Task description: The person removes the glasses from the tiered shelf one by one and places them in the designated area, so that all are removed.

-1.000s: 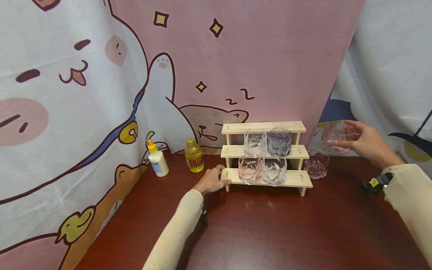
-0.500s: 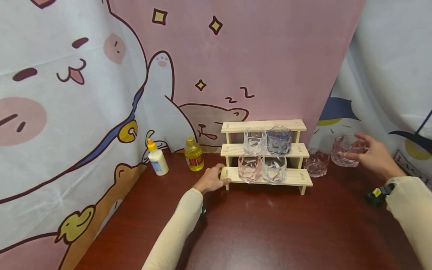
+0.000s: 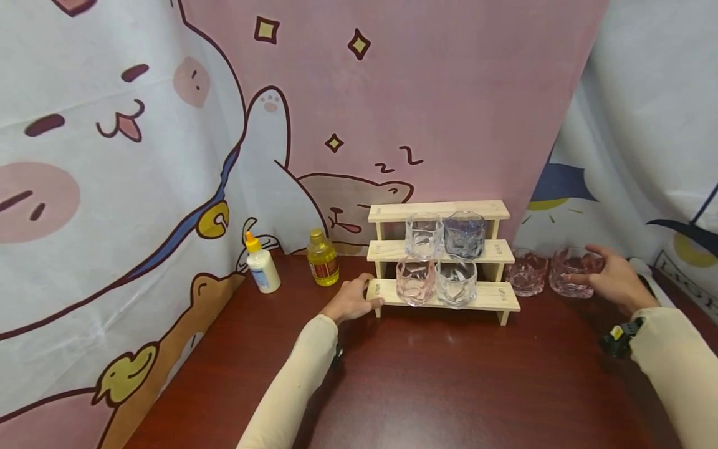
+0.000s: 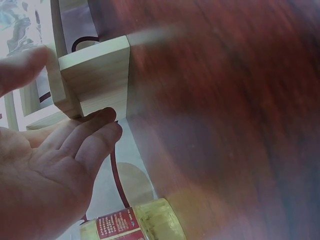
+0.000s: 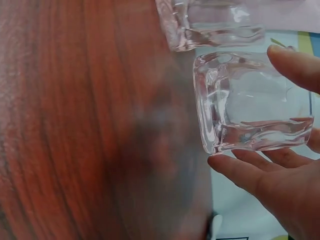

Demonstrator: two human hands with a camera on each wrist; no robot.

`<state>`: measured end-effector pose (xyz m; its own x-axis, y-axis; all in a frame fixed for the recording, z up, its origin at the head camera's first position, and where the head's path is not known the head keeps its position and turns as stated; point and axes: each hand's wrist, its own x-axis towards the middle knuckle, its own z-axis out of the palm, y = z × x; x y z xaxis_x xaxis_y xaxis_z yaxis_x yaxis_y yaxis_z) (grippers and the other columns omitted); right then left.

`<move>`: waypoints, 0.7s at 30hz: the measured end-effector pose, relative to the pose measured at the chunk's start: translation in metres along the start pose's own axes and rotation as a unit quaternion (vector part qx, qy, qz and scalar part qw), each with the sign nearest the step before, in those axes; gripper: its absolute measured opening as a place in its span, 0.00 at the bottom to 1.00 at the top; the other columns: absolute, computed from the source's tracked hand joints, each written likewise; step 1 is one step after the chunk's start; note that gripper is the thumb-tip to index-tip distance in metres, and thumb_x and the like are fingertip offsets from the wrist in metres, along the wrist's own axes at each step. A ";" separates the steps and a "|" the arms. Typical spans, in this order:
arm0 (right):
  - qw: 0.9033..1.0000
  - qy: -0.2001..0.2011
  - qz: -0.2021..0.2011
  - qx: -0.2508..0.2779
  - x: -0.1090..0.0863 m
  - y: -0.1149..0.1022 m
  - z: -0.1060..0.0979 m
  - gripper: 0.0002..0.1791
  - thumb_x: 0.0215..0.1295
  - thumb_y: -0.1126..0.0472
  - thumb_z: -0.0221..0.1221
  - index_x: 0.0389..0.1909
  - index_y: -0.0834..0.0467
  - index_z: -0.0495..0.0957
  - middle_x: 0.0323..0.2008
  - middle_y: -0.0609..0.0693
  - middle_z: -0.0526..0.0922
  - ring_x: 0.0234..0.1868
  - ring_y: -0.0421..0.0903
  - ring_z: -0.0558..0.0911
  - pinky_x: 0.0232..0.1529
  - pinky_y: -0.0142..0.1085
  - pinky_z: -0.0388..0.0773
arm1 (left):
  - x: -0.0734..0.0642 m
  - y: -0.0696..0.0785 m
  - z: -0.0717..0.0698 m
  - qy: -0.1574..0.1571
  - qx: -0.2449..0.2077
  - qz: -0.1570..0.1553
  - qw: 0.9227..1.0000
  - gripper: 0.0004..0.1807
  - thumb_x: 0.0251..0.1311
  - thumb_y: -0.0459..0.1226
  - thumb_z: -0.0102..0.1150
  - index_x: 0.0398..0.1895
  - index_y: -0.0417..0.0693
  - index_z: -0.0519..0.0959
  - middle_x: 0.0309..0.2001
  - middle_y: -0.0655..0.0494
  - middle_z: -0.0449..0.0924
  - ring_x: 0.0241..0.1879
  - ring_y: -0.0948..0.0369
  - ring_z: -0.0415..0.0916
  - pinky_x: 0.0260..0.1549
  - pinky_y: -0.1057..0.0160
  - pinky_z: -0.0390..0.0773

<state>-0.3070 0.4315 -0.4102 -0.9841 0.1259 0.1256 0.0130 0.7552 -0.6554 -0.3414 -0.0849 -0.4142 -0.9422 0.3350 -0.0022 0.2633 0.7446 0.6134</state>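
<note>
At the far left, a white bottle with an orange cap stands upright on the tabletop, followed by an upright bottle of yellow liquid; both are apart from the glassware, presumably to leave it room. The left hand holds the left end of a three-tier wooden rack, thumb at the front and fingers behind, straddling the lowest shelf; the likely purpose is to steady it, though the pressure applied cannot be told. On that shelf stand a pale pink glass and a clear glass. The middle shelf bears another clear glass and a blue-grey glass. The stepped tiers appear to serve visibility, the rear pair showing above the front pair. Just right of the rack, a deeper pink glass stands on the tabletop. Beside it, the outermost pink glass is upright, pinched between the thumb and spread fingers of the right hand. Holding it by opposite walls probably keeps it level and the base unobstructed; the base appears at tabletop level, but full contact cannot be confirmed.
</note>
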 end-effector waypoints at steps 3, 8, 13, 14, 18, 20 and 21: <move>1.000 -0.008 0.016 0.003 0.000 0.004 0.005 0.59 0.62 0.51 0.67 0.76 0.73 0.36 0.63 0.83 0.60 0.56 0.77 0.68 0.46 0.65 0.72 | 0.000 0.000 0.001 -0.001 0.000 -0.003 1.000 0.37 0.62 0.45 0.67 0.70 0.40 0.66 0.61 0.41 0.78 0.54 0.51 0.75 0.57 0.52 0.74; 0.999 -0.003 0.035 0.002 0.000 0.008 0.012 0.58 0.59 0.59 0.66 0.76 0.73 0.36 0.64 0.85 0.57 0.60 0.80 0.63 0.52 0.70 0.67 | -0.001 0.001 0.001 0.001 0.001 -0.007 1.000 0.37 0.62 0.45 0.67 0.70 0.41 0.66 0.62 0.41 0.78 0.53 0.52 0.75 0.57 0.52 0.74; 0.999 -0.005 0.040 0.011 0.000 0.006 0.014 0.57 0.59 0.62 0.64 0.76 0.73 0.34 0.65 0.86 0.53 0.62 0.83 0.59 0.56 0.72 0.63 | -0.001 0.001 0.001 0.000 0.004 -0.009 1.000 0.35 0.62 0.45 0.68 0.69 0.42 0.67 0.60 0.42 0.79 0.50 0.54 0.75 0.54 0.53 0.74; 0.999 -0.005 0.038 0.013 0.000 0.006 0.015 0.57 0.59 0.63 0.64 0.76 0.73 0.34 0.65 0.86 0.53 0.62 0.83 0.59 0.56 0.73 0.63 | -0.001 0.000 0.001 0.000 0.005 -0.009 1.000 0.35 0.62 0.45 0.67 0.68 0.43 0.67 0.60 0.43 0.79 0.49 0.54 0.74 0.53 0.53 0.74; 0.999 0.001 0.036 0.020 0.002 0.006 0.017 0.58 0.59 0.61 0.65 0.76 0.72 0.34 0.68 0.85 0.50 0.65 0.83 0.56 0.58 0.74 0.60 | -0.001 0.000 -0.001 0.003 0.007 -0.007 1.000 0.35 0.62 0.45 0.67 0.69 0.42 0.67 0.60 0.42 0.79 0.50 0.53 0.75 0.54 0.52 0.74; 0.999 0.006 0.030 0.020 0.002 0.007 0.018 0.58 0.59 0.62 0.66 0.76 0.73 0.35 0.67 0.85 0.51 0.64 0.83 0.57 0.58 0.74 0.60 | 0.000 -0.001 0.000 0.004 0.007 -0.004 1.000 0.36 0.62 0.45 0.68 0.69 0.41 0.66 0.61 0.41 0.79 0.52 0.53 0.75 0.56 0.51 0.74; 0.999 0.007 0.030 0.021 0.003 0.008 0.019 0.58 0.59 0.62 0.66 0.76 0.73 0.35 0.67 0.86 0.50 0.64 0.83 0.56 0.58 0.74 0.60 | 0.000 -0.002 0.000 0.004 0.009 -0.001 1.000 0.36 0.62 0.45 0.68 0.69 0.41 0.66 0.61 0.41 0.79 0.53 0.52 0.76 0.56 0.51 0.74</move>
<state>-0.3134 0.4254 -0.4296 -0.9791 0.1793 0.0957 0.0639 0.7185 -0.6925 -0.3417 -0.0860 -0.4153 -0.9445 0.3285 0.0020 0.2641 0.7557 0.5993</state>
